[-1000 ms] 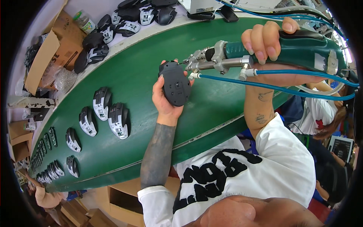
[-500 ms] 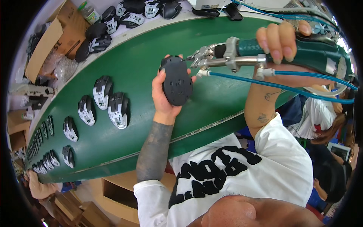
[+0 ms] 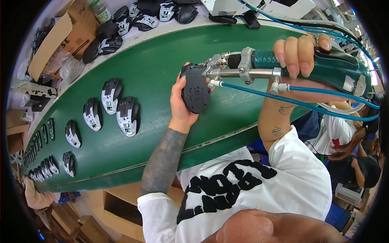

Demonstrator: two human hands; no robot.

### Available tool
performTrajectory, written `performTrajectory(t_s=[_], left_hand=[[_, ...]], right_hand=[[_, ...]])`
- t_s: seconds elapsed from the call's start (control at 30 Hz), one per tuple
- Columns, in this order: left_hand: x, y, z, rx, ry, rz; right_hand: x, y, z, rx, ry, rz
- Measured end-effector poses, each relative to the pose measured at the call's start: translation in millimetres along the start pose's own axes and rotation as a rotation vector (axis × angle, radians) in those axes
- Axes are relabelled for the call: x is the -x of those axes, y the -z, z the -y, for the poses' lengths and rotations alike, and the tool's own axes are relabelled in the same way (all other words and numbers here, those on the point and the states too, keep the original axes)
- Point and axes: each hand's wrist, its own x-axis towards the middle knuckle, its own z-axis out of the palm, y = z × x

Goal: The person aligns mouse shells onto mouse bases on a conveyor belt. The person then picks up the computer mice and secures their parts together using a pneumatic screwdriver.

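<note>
My left hand (image 3: 179,102) is closed around a black computer mouse (image 3: 196,95), its underside facing up and its fingers along both sides. Closed around the green body of a power screwdriver (image 3: 338,69) is my right hand (image 3: 295,56), with the tool lying nearly level. Its metal nose (image 3: 212,67) overlaps the top end of the mouse, and the exact bit tip is hidden there. Blue air hoses (image 3: 259,94) run from metal fittings on the tool. To the left, several black-and-white mouse shells (image 3: 128,116) rest on the green belt (image 3: 158,52).
More mouse parts (image 3: 146,22) crowd the ledge beyond the belt, beside an open cardboard box (image 3: 77,36) and a clear jar (image 3: 100,11). Small dark parts (image 3: 38,139) line the belt's far left. A co-worker's arm (image 3: 36,194) reaches in there; other people sit at right.
The screwdriver's nose has come from beside the mouse's upper edge to over its top end. My left hand and the mouse have shifted slightly right. The whole view has turned a little.
</note>
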Motion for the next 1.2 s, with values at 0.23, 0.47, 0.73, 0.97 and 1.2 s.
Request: performTrajectory(t_s=[0.23,0.47,0.73,0.97,1.2], left_hand=[[2.8,3.3,-1.3,-0.054,-0.023,-0.002],[3.4,2.4,-26.4,-2.045,-0.779,-0.234],[19.6,-3.4,-41.2,-2.152,-1.017,0.118],[10.2,-9.6,-20.5,-2.015,-1.117,0.213],[16.8,-3.9,-29.8,-2.153,-1.035,0.212]], right_hand=[[-1.7,-11.8,-10.4,-0.020,0.065,-0.032],[-29.3,-154.7,-125.0,-0.203,-0.060,-0.057],[-31.8,-73.8,-49.4,-0.101,-0.007,-0.410],[-11.4,-51.1,2.5,0.007,-0.043,-0.461],[-11.5,-50.0,-12.9,-0.086,-0.049,-0.474]])
